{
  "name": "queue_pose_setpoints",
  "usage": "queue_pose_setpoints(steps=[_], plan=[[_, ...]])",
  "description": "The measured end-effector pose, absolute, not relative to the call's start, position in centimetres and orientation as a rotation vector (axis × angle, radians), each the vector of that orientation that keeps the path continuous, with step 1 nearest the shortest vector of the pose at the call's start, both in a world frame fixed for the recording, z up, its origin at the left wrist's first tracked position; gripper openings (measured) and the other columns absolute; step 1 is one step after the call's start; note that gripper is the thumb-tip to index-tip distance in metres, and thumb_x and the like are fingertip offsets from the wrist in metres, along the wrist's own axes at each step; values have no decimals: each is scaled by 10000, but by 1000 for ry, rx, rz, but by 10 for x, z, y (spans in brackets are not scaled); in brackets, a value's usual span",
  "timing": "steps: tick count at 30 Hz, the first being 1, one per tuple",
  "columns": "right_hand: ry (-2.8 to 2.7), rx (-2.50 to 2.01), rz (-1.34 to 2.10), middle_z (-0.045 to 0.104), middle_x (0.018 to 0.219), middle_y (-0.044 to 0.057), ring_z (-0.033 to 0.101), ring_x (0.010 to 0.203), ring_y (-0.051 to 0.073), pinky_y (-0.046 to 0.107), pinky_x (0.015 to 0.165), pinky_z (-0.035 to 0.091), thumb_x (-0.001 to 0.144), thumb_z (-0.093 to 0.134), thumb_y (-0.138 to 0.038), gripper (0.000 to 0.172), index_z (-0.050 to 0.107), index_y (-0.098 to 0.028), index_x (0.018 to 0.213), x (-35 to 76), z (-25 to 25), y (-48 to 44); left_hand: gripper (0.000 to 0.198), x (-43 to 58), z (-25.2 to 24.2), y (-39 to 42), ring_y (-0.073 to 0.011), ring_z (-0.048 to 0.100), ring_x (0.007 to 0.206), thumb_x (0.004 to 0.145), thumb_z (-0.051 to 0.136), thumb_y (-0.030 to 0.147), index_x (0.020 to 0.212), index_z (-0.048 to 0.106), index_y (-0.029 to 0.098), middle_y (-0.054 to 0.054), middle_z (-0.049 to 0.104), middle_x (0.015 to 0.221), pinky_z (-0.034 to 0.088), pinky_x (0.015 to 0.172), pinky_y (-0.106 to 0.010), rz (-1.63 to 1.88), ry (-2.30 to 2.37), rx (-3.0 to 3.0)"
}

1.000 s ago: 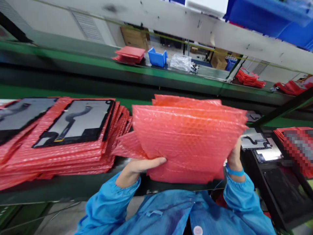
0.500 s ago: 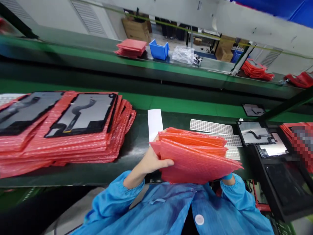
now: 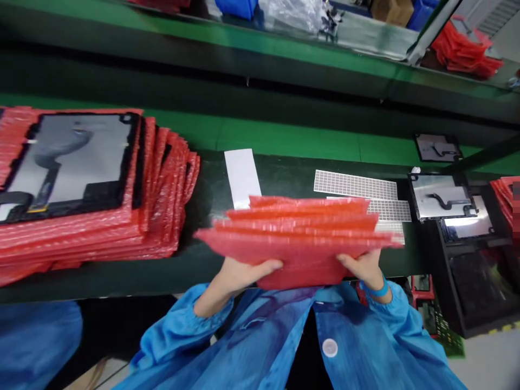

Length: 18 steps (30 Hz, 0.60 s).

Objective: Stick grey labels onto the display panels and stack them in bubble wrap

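Note:
Several red bubble-wrap bags (image 3: pixel 309 244) are held together in front of my body, over the near edge of the bench. My left hand (image 3: pixel 247 273) grips the left end of the bundle, thumb lying on the near side. At the right end, my right hand (image 3: pixel 363 265) grips it too, thumb in front. The other fingers of both hands are hidden behind the bags. Just beyond the bundle lie a white paper sheet (image 3: pixel 242 176) and several white label sheets (image 3: pixel 357 185) with a grid pattern.
To the left, a display panel (image 3: pixel 77 162) with a flex cable tops a tall stack of red bags (image 3: pixel 166 216). More panels (image 3: pixel 442 196) lie at the right beside a black tray (image 3: pixel 459 303). A green-edged shelf (image 3: pixel 284 49) crosses the back. A blue sleeve (image 3: pixel 40 341) shows at lower left.
The bundle has been levelled and its bags spread apart at the top. My right hand, hidden behind it before, now shows its thumb in front. The view has tilted down.

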State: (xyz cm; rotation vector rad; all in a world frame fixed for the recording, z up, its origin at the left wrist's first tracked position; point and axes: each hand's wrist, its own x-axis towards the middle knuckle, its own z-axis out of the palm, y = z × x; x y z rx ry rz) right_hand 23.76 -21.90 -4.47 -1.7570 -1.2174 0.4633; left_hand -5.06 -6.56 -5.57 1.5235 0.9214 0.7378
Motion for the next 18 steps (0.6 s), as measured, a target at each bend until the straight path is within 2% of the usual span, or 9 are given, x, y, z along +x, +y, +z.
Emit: queue_pose_setpoints(steps=[3,5,7,12,15,18], plan=[[-1049,-1686,583,818,884,58,725,729,231,349,650,612,820,851,-660,479,781,-221,1001,243,-20,-179,802,-27,-20,-32,-378,744,1183,595,992,663,1199,722,209,-88,802,1196,581,1148,-529,851,1056,1466],[-991,-1642,684,823,970,55,724,798,223,339,706,603,830,851,-652,498,787,-219,1066,253,-10,-154,843,-6,-7,-4,-379,730,1233,605,1000,638,1256,702,193,-106,784,1281,582,1151,-505,870,1010,1394],[-967,-1652,713,813,966,54,712,819,208,333,747,587,858,814,-662,486,794,-209,1033,267,-10,-133,818,14,-10,21,-379,733,1236,619,1002,611,1251,712,180,-125,778,1316,591,1135,-494,810,954,1288],[-863,-1780,722,791,845,64,709,818,202,358,823,567,886,775,-630,446,798,-185,883,311,-35,-119,797,38,-53,47,-370,761,1171,620,1009,519,1247,715,126,-175,791,1274,627,1064,-480,582,975,1102],[-741,-1802,667,786,805,55,619,656,136,289,657,509,849,835,-577,408,802,-171,857,330,-39,-134,813,32,-68,48,-352,762,1174,662,993,518,1306,687,128,-172,783,1285,632,1048,-458,539,1045,1142],[-461,-1662,708,761,753,38,335,428,40,236,415,260,863,803,-633,483,793,-149,874,337,-36,-160,785,19,-76,51,-331,782,1115,744,944,593,1331,664,154,-151,784,1264,650,1009,-448,548,1095,1344]])
